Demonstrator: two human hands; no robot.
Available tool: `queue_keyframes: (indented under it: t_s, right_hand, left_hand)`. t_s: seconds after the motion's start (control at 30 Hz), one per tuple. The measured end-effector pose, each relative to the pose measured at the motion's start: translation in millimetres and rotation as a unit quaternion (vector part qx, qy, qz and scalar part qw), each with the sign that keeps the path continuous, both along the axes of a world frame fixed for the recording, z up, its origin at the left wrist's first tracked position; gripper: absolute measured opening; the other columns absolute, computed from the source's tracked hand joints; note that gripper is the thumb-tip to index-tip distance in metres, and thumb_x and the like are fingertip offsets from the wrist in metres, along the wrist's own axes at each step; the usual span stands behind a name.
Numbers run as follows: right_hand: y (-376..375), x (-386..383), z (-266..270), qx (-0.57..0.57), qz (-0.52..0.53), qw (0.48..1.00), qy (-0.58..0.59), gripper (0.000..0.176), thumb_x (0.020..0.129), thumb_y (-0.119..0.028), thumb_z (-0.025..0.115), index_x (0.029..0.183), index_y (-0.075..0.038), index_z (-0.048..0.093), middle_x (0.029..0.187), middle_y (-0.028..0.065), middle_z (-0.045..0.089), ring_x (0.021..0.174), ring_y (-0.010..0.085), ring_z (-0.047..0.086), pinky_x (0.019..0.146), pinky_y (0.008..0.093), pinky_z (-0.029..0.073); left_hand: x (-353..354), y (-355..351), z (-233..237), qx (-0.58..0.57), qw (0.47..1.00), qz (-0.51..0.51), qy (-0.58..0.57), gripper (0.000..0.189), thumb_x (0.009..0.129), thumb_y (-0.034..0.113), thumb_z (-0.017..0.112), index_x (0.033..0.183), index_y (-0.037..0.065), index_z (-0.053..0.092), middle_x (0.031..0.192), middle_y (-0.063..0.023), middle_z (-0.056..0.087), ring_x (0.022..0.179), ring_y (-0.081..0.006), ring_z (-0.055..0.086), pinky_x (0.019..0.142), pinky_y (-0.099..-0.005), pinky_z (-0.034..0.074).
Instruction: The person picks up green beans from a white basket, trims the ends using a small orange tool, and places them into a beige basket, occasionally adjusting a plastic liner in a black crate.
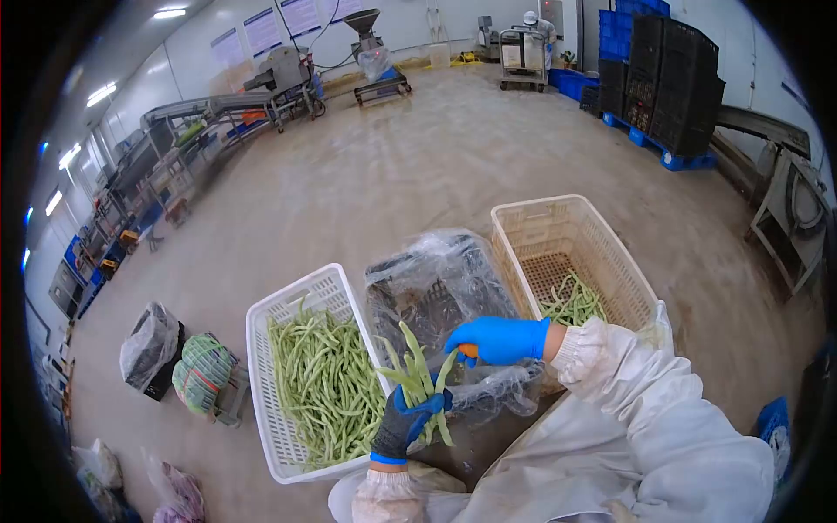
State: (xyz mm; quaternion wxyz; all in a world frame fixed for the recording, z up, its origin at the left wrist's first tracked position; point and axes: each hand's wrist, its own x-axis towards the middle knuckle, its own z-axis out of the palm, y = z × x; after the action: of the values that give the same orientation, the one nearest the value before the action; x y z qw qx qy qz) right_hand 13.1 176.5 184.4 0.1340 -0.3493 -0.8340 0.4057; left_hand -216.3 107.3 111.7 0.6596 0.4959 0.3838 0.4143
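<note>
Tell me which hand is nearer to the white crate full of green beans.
Left. The left hand, gripping a few beans, is at the white crate's right edge; the right hand is farther right, over the plastic-draped black crate.

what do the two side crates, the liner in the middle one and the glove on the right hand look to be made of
White crate and tan crate: probably moulded plastic, fairly matt, with slotted or perforated walls.
Liner: clear, glossy plastic film, judging by its crinkles and see-through folds.
Right glove: smooth, thin blue rubber, possibly nitrile; it fits closely and wrinkles slightly.
</note>
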Motion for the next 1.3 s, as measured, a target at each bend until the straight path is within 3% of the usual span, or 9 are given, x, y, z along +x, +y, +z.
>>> queue_keyframes:
  t_s: [0.23,0.5,0.6,0.7,0.93,1.0,1.13,1.2,1.3]
  right_hand:
    - [-3,-9,-42,0.316,-0.080,0.943,-0.063,0.006,0.080,-0.008,0.051,0.083,-0.005,0.055,0.075,0.0184,0.058,0.073,0.0386,0.059,0.061,0.0435,0.047]
    - [63,11,-109,0.095,-0.418,0.895,0.124,0.023,0.080,-0.006,0.054,0.102,-0.007,0.060,0.093,0.0175,0.061,0.079,0.0360,0.060,0.073,0.0426,0.048]
    - [70,16,-87,0.251,-0.287,0.918,0.108,0.027,0.081,-0.009,0.055,0.107,-0.006,0.060,0.097,0.0180,0.061,0.087,0.0344,0.059,0.080,0.0419,0.046]
    - [39,-12,-41,0.085,-0.115,0.979,0.142,0.026,0.082,-0.006,0.055,0.108,-0.005,0.060,0.108,0.0164,0.058,0.099,0.0309,0.056,0.084,0.0371,0.045]
    - [20,-37,-20,0.086,-0.039,0.995,-0.024,0.024,0.083,-0.012,0.055,0.105,-0.005,0.060,0.101,0.0166,0.062,0.095,0.0374,0.058,0.084,0.0408,0.044]
    - [13,-45,-19,0.297,-0.001,0.929,-0.219,0.022,0.082,-0.011,0.055,0.102,-0.005,0.061,0.097,0.0159,0.064,0.091,0.0383,0.058,0.081,0.0414,0.046]
    - [27,-47,-58,0.273,-0.114,0.946,-0.131,0.021,0.080,-0.009,0.055,0.099,-0.005,0.062,0.097,0.0162,0.063,0.090,0.0353,0.059,0.079,0.0406,0.046]
    - [49,-38,-73,0.022,-0.364,0.928,0.076,0.023,0.080,-0.005,0.055,0.101,-0.006,0.062,0.097,0.0177,0.063,0.091,0.0332,0.060,0.083,0.0386,0.046]
    - [63,-25,-73,0.148,-0.261,0.950,0.091,0.026,0.082,-0.005,0.051,0.106,-0.009,0.062,0.098,0.0168,0.063,0.094,0.0363,0.058,0.085,0.0409,0.045]
  left_hand:
    - [1,5,-9,0.011,0.999,0.010,0.033,0.030,0.079,0.004,0.064,0.107,0.000,0.054,0.085,-0.0084,0.063,0.073,-0.0179,0.061,0.067,-0.0309,0.052]
    - [1,1,7,-0.081,0.992,-0.023,-0.097,0.032,0.080,0.009,0.063,0.108,-0.001,0.053,0.081,-0.0092,0.060,0.071,-0.0195,0.059,0.066,-0.0311,0.050]
    - [-3,8,-10,-0.081,0.993,-0.017,-0.081,0.033,0.080,0.009,0.064,0.109,-0.002,0.053,0.082,-0.0092,0.059,0.070,-0.0198,0.058,0.066,-0.0321,0.050]
    - [-1,9,-6,-0.085,0.991,-0.042,-0.094,0.034,0.080,0.010,0.064,0.109,-0.002,0.053,0.083,-0.0093,0.059,0.071,-0.0196,0.058,0.066,-0.0317,0.050]
    - [-2,10,-8,-0.083,0.992,-0.038,-0.090,0.035,0.080,0.012,0.064,0.110,-0.002,0.052,0.083,-0.0100,0.060,0.072,-0.0194,0.059,0.067,-0.0316,0.050]
    - [-2,8,-5,-0.084,0.992,-0.035,-0.085,0.035,0.081,0.012,0.064,0.110,-0.002,0.052,0.082,-0.0100,0.060,0.072,-0.0193,0.059,0.067,-0.0316,0.050]
    - [4,11,2,-0.111,0.991,-0.021,-0.078,0.033,0.080,0.013,0.064,0.107,-0.001,0.053,0.081,-0.0096,0.060,0.072,-0.0192,0.059,0.066,-0.0312,0.049]
    - [3,8,0,-0.113,0.991,-0.009,-0.075,0.032,0.080,0.014,0.064,0.106,-0.001,0.053,0.081,-0.0094,0.060,0.072,-0.0192,0.059,0.065,-0.0311,0.049]
    - [-5,7,-5,-0.098,0.992,-0.039,-0.067,0.033,0.079,0.014,0.066,0.106,0.001,0.053,0.082,-0.0091,0.060,0.072,-0.0190,0.059,0.065,-0.0312,0.050]
